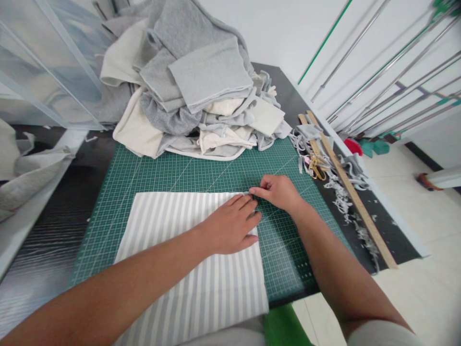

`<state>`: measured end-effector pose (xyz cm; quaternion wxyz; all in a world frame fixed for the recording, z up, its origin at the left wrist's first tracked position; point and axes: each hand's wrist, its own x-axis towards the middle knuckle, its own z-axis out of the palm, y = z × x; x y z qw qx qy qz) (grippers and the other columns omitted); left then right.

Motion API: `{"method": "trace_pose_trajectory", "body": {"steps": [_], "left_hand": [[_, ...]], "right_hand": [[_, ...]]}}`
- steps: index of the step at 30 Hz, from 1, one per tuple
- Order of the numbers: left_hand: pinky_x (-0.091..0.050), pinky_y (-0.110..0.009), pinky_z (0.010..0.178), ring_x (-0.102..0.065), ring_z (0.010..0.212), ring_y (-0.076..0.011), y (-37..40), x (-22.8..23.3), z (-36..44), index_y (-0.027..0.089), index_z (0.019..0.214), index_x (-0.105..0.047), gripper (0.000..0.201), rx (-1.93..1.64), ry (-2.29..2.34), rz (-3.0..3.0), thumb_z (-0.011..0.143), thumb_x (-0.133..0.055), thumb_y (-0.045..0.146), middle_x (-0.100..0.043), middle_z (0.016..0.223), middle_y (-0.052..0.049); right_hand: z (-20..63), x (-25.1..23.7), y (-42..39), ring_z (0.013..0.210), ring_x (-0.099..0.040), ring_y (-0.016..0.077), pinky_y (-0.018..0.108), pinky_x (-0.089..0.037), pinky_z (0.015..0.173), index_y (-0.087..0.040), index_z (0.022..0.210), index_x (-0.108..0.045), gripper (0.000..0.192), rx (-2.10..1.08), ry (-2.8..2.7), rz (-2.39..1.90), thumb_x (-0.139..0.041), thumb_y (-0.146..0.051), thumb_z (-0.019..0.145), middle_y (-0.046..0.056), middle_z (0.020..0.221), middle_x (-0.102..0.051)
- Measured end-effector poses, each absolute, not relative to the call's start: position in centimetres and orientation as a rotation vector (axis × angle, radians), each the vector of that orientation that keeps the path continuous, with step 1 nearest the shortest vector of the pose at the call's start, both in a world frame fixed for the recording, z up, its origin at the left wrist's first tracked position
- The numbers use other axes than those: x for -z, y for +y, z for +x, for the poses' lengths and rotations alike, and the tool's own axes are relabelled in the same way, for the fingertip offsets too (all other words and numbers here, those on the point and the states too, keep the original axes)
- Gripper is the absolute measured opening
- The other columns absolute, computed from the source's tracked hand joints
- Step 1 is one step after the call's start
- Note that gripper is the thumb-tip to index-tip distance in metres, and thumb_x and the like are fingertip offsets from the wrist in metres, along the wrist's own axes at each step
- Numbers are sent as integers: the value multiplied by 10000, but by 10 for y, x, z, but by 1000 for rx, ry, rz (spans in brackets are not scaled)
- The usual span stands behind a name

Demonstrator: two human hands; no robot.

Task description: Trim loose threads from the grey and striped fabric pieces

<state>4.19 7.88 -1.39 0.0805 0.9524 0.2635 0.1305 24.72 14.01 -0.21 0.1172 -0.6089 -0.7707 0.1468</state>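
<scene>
A grey-and-white striped fabric [223, 288] lies flat on a green cutting mat [118, 178], its near end hanging toward my body. My left hand [234, 226] rests palm down on the cloth by its far right corner, fingers stretched out and slightly apart. Right at that corner, my right hand [279, 192] is closed, with thumb and forefinger pinching the fabric's edge. The fingertips of both hands almost meet there. The rest of my right hand's fingers are curled and partly hidden.
Behind the mat rises a heap of grey and cream fabric pieces [212, 72]. To the right lie wooden strips [349, 187], gold-handled scissors [317, 169] and cloth scraps [340, 197]. Metal poles [360, 33] lean against the wall; more fabric [32, 173] sits at left.
</scene>
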Motion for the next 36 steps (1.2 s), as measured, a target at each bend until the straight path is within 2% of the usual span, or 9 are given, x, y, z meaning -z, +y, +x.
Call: {"method": "trace_pose_trajectory", "body": {"steps": [8,36], "left_hand": [[-273,-475,1096,-392,1294,-338,82,10,43,133,1218,-560,495,-380,742,2898,907,-472,507,-501,1338,-163],[-245,-466,1106,-408,1291,-331,80,11,43,119,1227,-547,510,-389,759,2913,909,-461,508,-507,1344,-181]], "right_hand": [[251,2,141,511,-465,118,277,-271,514,-207,585,-552,472,-490,-2235,-1759,-598,-640,764,-17,542,-564],[248,4,138,505,-471,125,272,-262,500,-213,582,-550,501,-414,-2233,-1807,-567,-679,765,-15,530,-567]]}}
